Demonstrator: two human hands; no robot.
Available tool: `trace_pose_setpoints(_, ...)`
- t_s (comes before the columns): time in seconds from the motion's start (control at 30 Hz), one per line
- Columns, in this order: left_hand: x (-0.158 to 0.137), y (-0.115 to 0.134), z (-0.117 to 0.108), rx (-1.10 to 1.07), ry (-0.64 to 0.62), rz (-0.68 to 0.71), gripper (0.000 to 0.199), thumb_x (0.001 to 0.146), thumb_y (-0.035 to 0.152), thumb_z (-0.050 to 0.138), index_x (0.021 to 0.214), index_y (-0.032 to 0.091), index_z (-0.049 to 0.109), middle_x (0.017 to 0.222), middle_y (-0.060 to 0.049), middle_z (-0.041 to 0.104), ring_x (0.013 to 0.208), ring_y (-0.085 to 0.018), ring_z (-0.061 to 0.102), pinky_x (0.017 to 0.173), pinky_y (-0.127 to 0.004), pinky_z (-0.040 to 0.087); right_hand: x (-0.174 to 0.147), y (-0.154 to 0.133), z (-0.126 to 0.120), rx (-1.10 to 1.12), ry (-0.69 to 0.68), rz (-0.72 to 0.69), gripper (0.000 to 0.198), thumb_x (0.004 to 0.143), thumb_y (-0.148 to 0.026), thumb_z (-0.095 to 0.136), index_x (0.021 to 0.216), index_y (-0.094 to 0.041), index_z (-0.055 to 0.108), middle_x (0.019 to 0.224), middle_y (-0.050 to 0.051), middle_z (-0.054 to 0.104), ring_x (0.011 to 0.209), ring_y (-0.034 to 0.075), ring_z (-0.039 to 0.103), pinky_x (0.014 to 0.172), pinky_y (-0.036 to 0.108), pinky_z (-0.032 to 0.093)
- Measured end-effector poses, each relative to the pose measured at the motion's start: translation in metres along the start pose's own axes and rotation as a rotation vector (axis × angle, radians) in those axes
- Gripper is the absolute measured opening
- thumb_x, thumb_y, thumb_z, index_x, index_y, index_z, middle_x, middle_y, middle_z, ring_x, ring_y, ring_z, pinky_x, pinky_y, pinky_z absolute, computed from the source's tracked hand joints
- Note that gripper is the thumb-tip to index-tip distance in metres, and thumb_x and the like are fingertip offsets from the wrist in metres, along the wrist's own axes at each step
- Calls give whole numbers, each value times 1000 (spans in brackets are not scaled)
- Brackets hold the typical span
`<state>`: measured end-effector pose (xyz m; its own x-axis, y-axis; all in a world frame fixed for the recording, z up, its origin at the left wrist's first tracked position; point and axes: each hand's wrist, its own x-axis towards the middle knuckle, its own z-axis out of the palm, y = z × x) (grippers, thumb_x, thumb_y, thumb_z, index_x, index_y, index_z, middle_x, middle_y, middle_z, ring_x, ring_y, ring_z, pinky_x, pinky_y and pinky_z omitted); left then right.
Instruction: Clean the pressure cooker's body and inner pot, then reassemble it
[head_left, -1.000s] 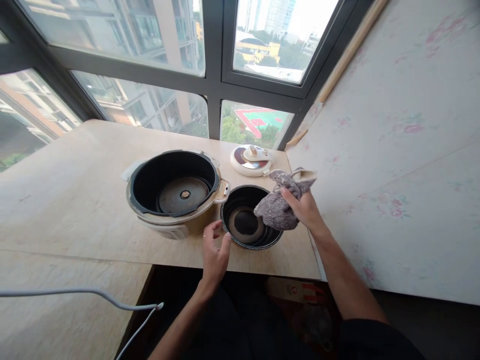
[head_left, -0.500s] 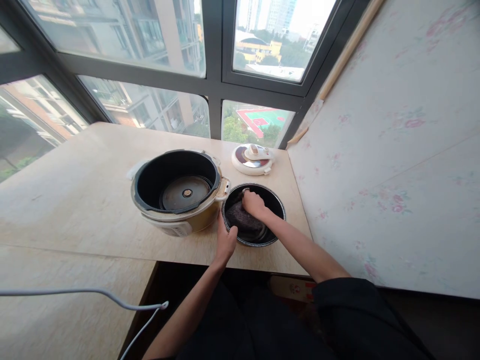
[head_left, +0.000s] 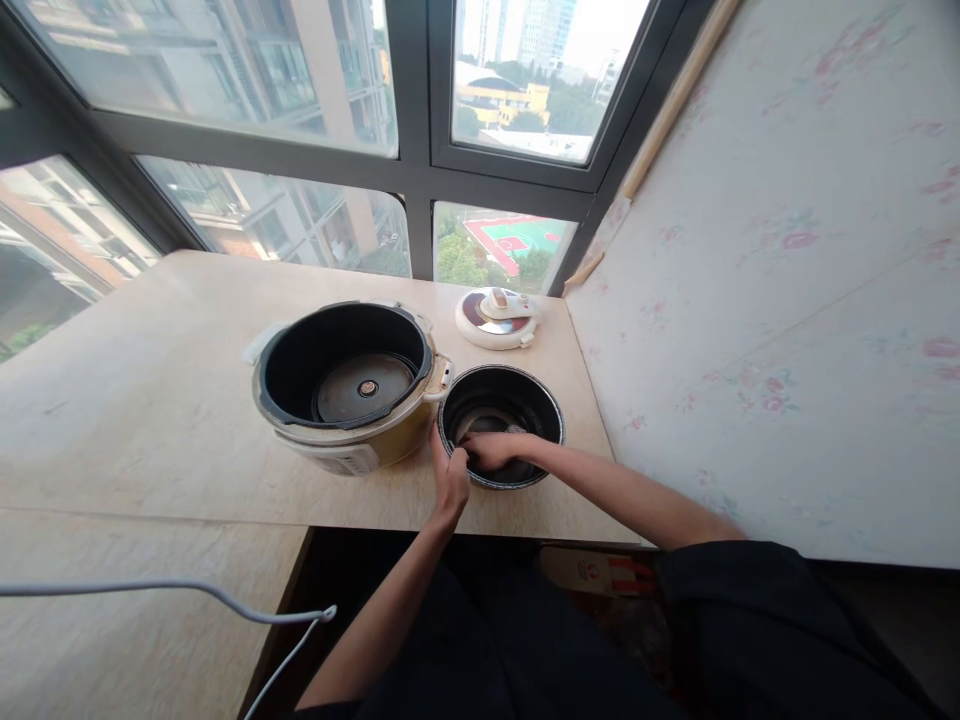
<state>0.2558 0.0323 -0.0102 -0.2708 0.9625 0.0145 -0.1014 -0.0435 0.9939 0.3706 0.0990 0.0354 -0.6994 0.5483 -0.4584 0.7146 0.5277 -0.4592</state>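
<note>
R hand (head_left: 491, 450) in blk pot (head_left: 517, 398)

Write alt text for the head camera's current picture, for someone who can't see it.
A person's right hand is inside a black inner pot, while the left hand holds its side. An open electric pressure cooker body stands to the left, and a round lid lies behind, on a counter beside windows.
</note>
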Motion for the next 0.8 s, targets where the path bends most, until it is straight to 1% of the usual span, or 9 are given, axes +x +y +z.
trace_pose_setpoints(0.07, 0, 1, 2, 7, 24, 23, 76, 72, 14, 50, 147, 14, 48, 152, -12, 51, 142, -28, 45, 124, -43, 30, -10, 2, -3, -31, -95, 1, 43, 69, -3, 68, 108, -19, 77, 125, 11, 71, 110, 26, 69, 92, 30, 54)
trace_pose_setpoints(0.13, 1, 4, 2, 14, 9, 41, 72, 71, 13, 50, 143, 15, 53, 144, -11, 58, 137, -28, 50, 121, -43, 34, -19, 6, -5, -68, -155, 64, 44, 65, -1, 68, 103, -21, 79, 117, 11, 73, 103, 29, 71, 86, 36, 57)
trace_pose_setpoints(0.23, 3, 7, 1, 27, -20, 51, 63, 71, 13, 50, 132, 17, 62, 127, -8, 68, 128, -28, 57, 116, -43, 40, -28, 11, -7, -119, -124, 212, 40, 62, 3, 69, 95, -18, 79, 112, 15, 73, 103, 36, 70, 87, 45, 56)
trace_pose_setpoints(0.3, 4, 9, 0, 39, -22, 52, 57, 70, 13, 51, 125, 17, 67, 120, -8, 70, 124, -28, 59, 115, -43, 42, -31, 14, -8, -132, -25, 322, 31, 69, 1, 67, 94, -15, 78, 116, 21, 70, 112, 40, 65, 93, 52, 53)
trace_pose_setpoints(0.4, 5, 12, -1, 55, -39, 46, 54, 68, 13, 52, 119, 18, 70, 114, -7, 71, 119, -28, 61, 112, -43, 44, -27, 17, -9, -92, 194, 473, 33, 87, -4, 51, 112, -11, 71, 131, 27, 60, 126, 42, 56, 100, 58, 48)
trace_pose_setpoints(0.47, 6, 15, -1, 65, -48, 38, 55, 67, 13, 52, 119, 18, 70, 111, -7, 71, 116, -28, 62, 111, -43, 45, -19, 20, -9, -15, 335, 553, 40, 92, -5, 42, 126, -10, 63, 137, 28, 55, 128, 39, 54, 101, 57, 48)
trace_pose_setpoints(0.57, 6, 17, -1, 89, -40, 27, 56, 66, 13, 51, 119, 18, 70, 106, -6, 71, 114, -28, 62, 110, -43, 45, 0, 25, -12, 169, 494, 636, 43, 92, -8, 44, 134, -9, 53, 130, 25, 60, 119, 32, 62, 99, 46, 51)
trace_pose_setpoints(0.67, 6, 16, -1, 112, -27, 13, 57, 64, 15, 51, 118, 17, 71, 105, -6, 70, 111, -28, 62, 107, -42, 46, 18, 22, -12, 359, 616, 652, 45, 90, -11, 44, 135, -10, 50, 121, 19, 66, 108, 26, 66, 92, 38, 55)
trace_pose_setpoints(0.8, 6, 5, 2, 25, -25, -13, 59, 67, 17, 53, 125, 18, 67, 118, -7, 70, 117, -28, 61, 110, -41, 44, 23, 2, -7, 545, 697, 539, 43, 87, -17, 50, 130, -14, 53, 120, 13, 68, 106, 22, 67, 91, 33, 54)
